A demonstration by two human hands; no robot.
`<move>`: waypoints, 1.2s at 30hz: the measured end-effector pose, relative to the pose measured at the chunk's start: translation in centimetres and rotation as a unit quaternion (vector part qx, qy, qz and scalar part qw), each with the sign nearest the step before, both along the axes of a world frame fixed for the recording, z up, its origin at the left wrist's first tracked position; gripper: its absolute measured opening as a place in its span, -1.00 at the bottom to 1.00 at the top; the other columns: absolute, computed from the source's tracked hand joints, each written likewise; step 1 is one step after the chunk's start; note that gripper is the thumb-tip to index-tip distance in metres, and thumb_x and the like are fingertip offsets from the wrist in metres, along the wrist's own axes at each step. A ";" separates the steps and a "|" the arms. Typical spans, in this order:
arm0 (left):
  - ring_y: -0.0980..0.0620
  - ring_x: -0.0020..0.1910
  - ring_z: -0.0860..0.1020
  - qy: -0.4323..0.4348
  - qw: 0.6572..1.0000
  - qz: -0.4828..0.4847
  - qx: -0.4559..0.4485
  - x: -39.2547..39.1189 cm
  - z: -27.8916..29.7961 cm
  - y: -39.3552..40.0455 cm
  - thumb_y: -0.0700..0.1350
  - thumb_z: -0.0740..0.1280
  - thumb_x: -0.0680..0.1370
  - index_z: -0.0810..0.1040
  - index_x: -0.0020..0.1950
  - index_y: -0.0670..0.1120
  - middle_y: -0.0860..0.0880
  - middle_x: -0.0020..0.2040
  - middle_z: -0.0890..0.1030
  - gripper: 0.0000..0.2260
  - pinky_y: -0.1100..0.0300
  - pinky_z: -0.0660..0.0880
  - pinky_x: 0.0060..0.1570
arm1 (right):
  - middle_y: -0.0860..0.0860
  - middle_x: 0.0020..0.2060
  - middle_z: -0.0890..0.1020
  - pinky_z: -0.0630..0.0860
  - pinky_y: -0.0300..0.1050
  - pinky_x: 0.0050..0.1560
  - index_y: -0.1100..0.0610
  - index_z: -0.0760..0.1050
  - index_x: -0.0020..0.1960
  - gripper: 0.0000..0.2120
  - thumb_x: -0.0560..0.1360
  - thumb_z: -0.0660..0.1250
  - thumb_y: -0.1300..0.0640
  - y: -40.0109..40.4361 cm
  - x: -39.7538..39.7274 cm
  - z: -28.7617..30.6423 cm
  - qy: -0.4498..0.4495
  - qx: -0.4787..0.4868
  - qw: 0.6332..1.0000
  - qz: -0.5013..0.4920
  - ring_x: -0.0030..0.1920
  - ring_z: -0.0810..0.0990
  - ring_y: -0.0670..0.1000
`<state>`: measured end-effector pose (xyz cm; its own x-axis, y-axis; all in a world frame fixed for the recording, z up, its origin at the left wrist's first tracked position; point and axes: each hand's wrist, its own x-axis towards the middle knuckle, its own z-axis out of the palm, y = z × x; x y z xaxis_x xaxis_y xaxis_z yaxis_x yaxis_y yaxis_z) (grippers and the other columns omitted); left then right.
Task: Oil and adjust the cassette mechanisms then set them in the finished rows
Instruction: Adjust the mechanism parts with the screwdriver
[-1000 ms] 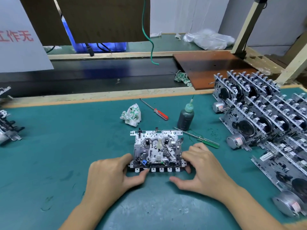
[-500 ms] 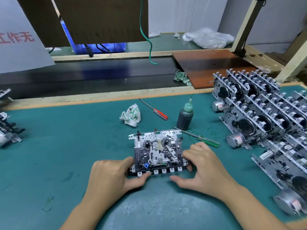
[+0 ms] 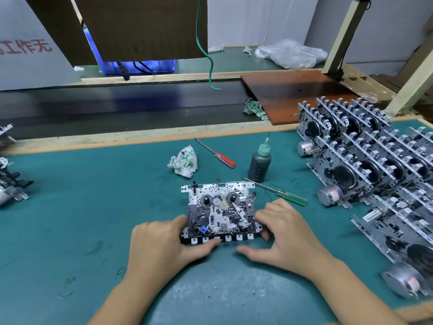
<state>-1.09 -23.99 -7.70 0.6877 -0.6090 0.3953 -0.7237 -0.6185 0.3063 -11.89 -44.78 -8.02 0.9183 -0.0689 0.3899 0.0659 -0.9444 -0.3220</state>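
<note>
Cassette mechanism flat on green mat, face up. Left hand grips its near-left corner, thumb on key row. Right hand holds right edge. Oil bottle upright behind; finished rows at right.

left hand and right hand low, forearms converging, fingers curled, thumbs inward

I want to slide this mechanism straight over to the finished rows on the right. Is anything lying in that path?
Mostly open mat. The green-handled screwdriver lies just beyond the cassette mechanism, toward the finished rows; the oil bottle stands behind it.
</note>
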 end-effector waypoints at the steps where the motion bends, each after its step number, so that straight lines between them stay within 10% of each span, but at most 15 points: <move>1: -0.06 -0.69 0.36 0.010 1.000 -0.010 -0.003 0.1 0.1 0.1 0.48 0.20 0.22 0.36 -0.53 -0.08 -0.02 -0.69 0.31 -0.40 0.22 0.25 -0.62 | -0.07 -0.52 0.37 0.34 -0.15 -0.18 0.07 0.28 -0.44 -0.51 0.34 0.29 -0.31 0.1 0.1 -0.1 -0.012 -0.016 1.000 -0.009 -0.42 0.32 -0.03; 5: -0.01 -0.69 0.37 0.039 0.998 -0.054 -0.013 0.2 0.5 0.1 0.53 0.20 0.14 0.19 -0.42 0.06 -0.01 -0.68 0.33 -0.45 0.18 0.30 -0.64 | -0.07 -0.54 0.37 0.29 -0.20 -0.17 0.08 0.30 -0.46 -0.49 0.35 0.25 -0.32 0.2 0.1 0.1 -0.033 -0.033 0.999 -0.028 -0.45 0.33 -0.02; 19: -0.02 -0.64 0.34 0.049 0.997 -0.056 0.012 0.4 0.1 0.4 0.51 0.18 0.18 0.56 -0.47 0.05 -0.05 -0.66 0.36 -0.47 0.30 0.24 -0.58 | -0.12 -0.59 0.32 0.11 -0.29 -0.34 0.12 0.33 -0.47 -0.52 0.36 0.25 -0.26 0.5 -0.2 1.1 -0.016 -0.017 1.000 -0.008 -0.53 0.31 -0.05; 27: -0.03 -0.57 0.20 0.139 0.964 -0.148 -0.174 0.3 1.2 1.0 0.42 0.10 0.48 0.35 -0.46 -0.09 -0.10 -0.56 0.29 -0.38 0.30 0.15 -0.53 | -0.08 -0.65 0.44 0.30 -0.36 -0.47 -0.03 0.41 -0.50 -0.60 0.44 0.13 -0.17 1.3 -0.4 1.3 -0.056 0.384 0.922 -0.019 -0.59 0.40 -0.16; 36: 0.26 -0.66 0.29 0.209 0.912 -0.134 -0.327 -0.6 1.6 0.3 0.34 0.11 0.54 0.37 -0.46 0.00 0.03 -0.67 0.34 -0.47 0.41 0.21 -0.58 | 0.15 -0.70 0.38 0.22 -0.45 -0.52 -0.04 0.32 -0.66 -0.54 0.37 0.19 -0.17 1.4 -0.3 1.5 -0.024 0.396 0.918 -0.023 -0.68 0.31 -0.15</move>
<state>-1.70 -23.73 -6.11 0.7230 -0.5047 0.4718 -0.5576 -0.0230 0.8298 -12.15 -43.36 -6.49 0.8907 -0.3854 0.2410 0.0644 -0.4179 -0.9062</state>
